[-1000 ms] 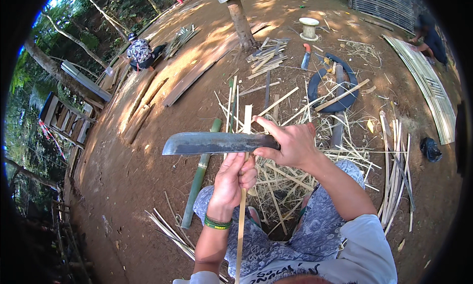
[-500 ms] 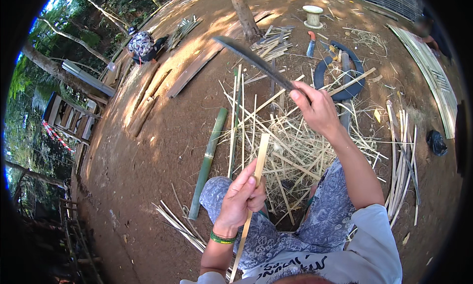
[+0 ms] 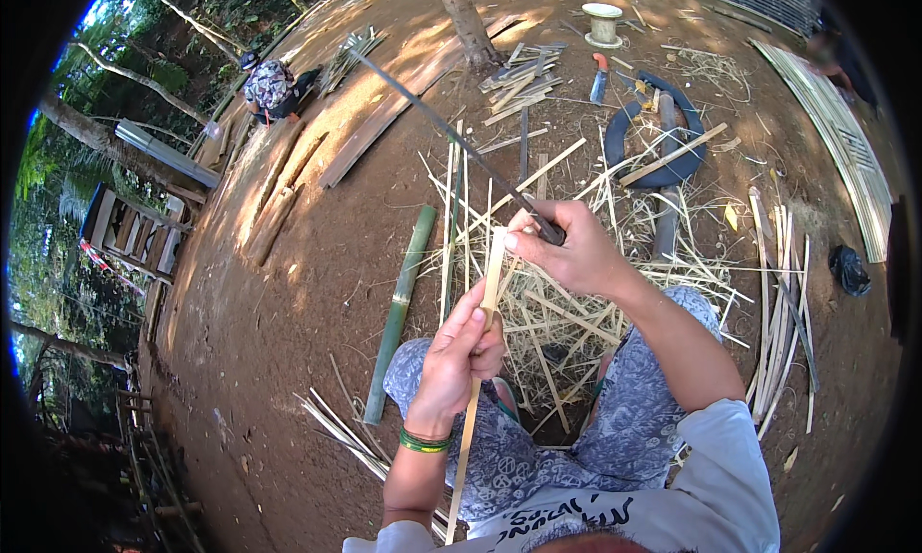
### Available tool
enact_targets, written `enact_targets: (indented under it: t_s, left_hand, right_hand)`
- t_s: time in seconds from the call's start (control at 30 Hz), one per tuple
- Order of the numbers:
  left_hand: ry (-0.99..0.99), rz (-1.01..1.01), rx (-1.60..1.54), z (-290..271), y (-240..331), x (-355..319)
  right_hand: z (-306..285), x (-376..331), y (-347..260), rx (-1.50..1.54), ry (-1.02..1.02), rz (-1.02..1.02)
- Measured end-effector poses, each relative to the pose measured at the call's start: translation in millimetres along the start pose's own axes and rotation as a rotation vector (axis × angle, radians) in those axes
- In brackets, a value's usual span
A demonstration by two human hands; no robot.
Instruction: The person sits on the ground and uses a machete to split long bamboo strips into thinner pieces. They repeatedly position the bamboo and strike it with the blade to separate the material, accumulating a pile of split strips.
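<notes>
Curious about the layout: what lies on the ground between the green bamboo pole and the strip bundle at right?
The head view shows a heap of pale strips and shavings there, partly hidden by the person's right hand and knee.

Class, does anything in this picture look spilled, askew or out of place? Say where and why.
The pale shavings at centre lie tangled across the ground, unlike the strips roughly lined up at the right. The crumpled black bag, sitting apart at far right, may be litter.

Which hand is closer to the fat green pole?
Left. The left hand, gripping a strip, is just right of the pole; the right hand, holding the knife, is farther right and farther forward.
</notes>
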State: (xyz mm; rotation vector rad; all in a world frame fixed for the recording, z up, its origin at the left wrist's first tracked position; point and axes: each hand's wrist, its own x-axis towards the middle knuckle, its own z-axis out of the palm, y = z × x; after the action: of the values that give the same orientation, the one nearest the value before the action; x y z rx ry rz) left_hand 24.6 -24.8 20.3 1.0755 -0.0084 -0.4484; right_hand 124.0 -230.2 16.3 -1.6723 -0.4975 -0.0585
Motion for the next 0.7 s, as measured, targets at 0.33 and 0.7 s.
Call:
enact_targets:
  t_s: [0.33,0.7]
  left_hand:
    - [0.570,1.110,1.006,-1.0,128.7,-65.3]
    - [0.631,1.870,0.203,4.7,134.1,-52.3]
  right_hand:
    - [-13.0,11.8,-9.5,0.232,0.250,0.069]
    - [60.9,21.6,-27.1,0.359,-0.064,0.162]
